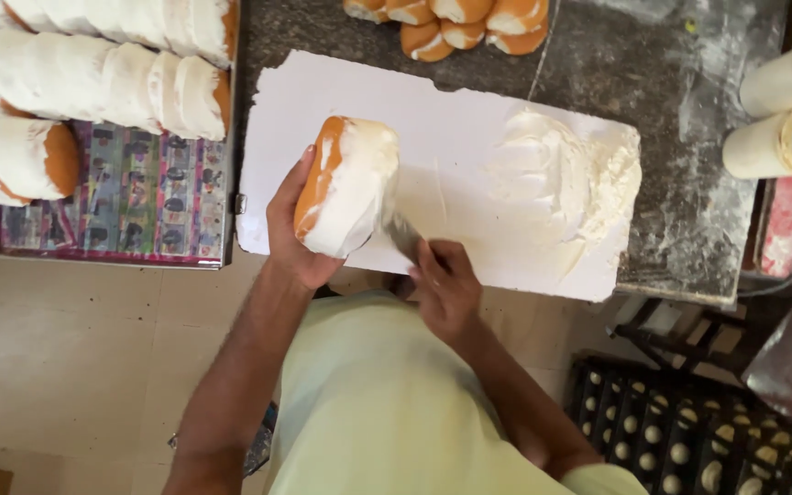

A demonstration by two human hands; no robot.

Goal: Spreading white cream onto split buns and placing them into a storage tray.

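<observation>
1. Holding the bun [346, 183] upright at centre frame, the left hand [291, 229] clamps around its brown crust, above the near edge of the white board [469, 220] on the desk [689, 183].
2. The right hand [446, 289] is closed on a knife [403, 236], its blade touching the bun's cream-coated face.
3. A flat blade and steady, light strokes would probably spread best.
4. More cream [566, 174] sits at right on the board; finished buns [93, 82] fill the tray [121, 211] at upper left.
</observation>
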